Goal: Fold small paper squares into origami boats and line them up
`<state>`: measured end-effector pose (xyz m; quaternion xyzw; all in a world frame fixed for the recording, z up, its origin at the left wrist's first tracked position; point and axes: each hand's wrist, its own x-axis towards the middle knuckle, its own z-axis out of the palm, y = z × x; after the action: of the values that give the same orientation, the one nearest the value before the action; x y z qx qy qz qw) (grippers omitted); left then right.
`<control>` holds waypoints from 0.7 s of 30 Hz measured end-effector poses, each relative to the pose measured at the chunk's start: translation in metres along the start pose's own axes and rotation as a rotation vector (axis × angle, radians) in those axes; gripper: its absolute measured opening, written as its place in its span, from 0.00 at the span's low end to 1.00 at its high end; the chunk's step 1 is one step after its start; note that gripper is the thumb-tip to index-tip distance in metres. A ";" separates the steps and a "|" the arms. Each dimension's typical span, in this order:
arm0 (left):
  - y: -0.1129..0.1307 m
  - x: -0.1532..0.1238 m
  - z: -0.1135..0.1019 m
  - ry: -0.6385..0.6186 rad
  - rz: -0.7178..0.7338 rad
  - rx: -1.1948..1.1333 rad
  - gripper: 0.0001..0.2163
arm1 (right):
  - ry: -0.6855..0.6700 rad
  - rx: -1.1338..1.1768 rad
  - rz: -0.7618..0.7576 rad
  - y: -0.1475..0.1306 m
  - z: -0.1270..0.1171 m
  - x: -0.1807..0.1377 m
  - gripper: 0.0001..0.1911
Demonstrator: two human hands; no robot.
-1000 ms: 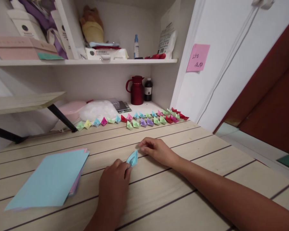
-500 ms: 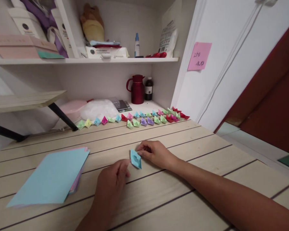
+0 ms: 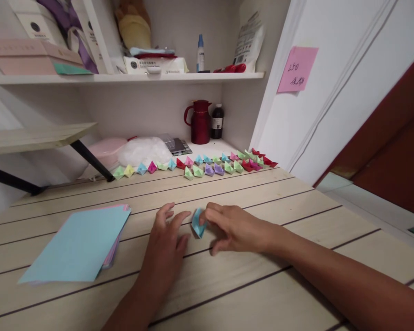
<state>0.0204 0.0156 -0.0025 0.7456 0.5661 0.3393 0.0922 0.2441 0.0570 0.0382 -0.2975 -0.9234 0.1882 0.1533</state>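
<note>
A small light-blue folded paper boat [image 3: 198, 222] is pinched in the fingertips of my right hand [image 3: 232, 226], just above the wooden table [image 3: 248, 285]. My left hand [image 3: 165, 250] rests flat on the table just left of the boat, fingers spread, holding nothing. A stack of coloured paper sheets [image 3: 77, 246], light blue on top, lies to the left of my hands. Two rows of several folded paper boats [image 3: 200, 166] in mixed colours line the table's far edge.
Behind the boats stand a red thermos jug [image 3: 200, 122] and a dark bottle [image 3: 217, 122], with a white plastic bag [image 3: 145, 151] beside them. A shelf [image 3: 124, 77] above holds boxes and bottles. A pink sticky note [image 3: 296, 69] hangs on the white door at right.
The blue boat passed from my left fingers to my right hand. My left hand let go and opened flat on the table. Both hands shifted slightly away from me.
</note>
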 end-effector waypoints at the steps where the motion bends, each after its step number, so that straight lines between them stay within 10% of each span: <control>1: 0.000 0.000 0.001 -0.006 0.002 0.014 0.19 | 0.006 -0.039 -0.017 -0.002 0.003 0.001 0.27; 21: 0.010 -0.007 -0.004 -0.062 0.183 -0.028 0.03 | 0.359 0.314 0.199 0.022 -0.005 0.007 0.14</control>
<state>0.0250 0.0046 0.0035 0.8029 0.4879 0.3308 0.0887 0.2517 0.0791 0.0337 -0.3881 -0.8071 0.2875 0.3397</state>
